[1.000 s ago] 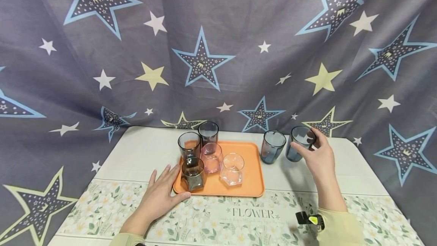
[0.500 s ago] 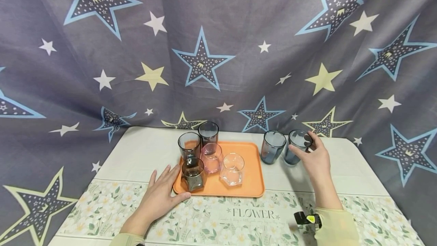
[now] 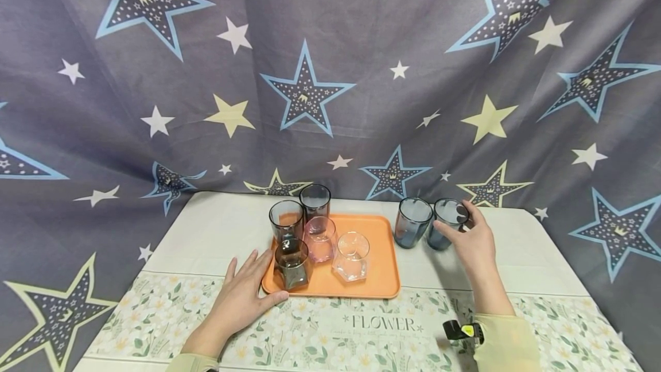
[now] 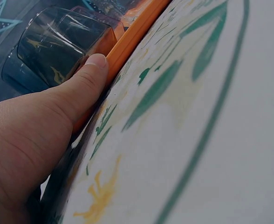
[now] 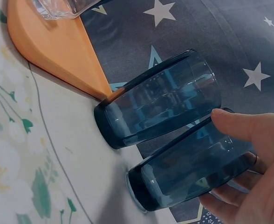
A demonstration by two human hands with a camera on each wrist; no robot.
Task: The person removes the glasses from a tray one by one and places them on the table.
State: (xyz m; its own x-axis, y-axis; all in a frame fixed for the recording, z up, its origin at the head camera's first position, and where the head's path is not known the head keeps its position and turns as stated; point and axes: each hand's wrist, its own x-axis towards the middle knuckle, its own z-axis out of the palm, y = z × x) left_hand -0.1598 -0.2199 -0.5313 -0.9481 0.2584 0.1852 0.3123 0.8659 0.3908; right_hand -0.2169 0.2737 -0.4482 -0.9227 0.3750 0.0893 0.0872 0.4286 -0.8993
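My right hand [image 3: 475,244] grips a blue glass [image 5: 186,173] off two o'clock of the orange tray [image 3: 383,260], a matching glass [image 3: 411,229] between; my left hand [image 3: 244,290] rests spread at its eight o'clock. I'm likely placing; base contact is hard to tell, so release calls for care.

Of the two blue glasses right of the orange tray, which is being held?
The outer glass, farther from the tray: the right hand grips it near the rim. The inner glass isn't gripped.
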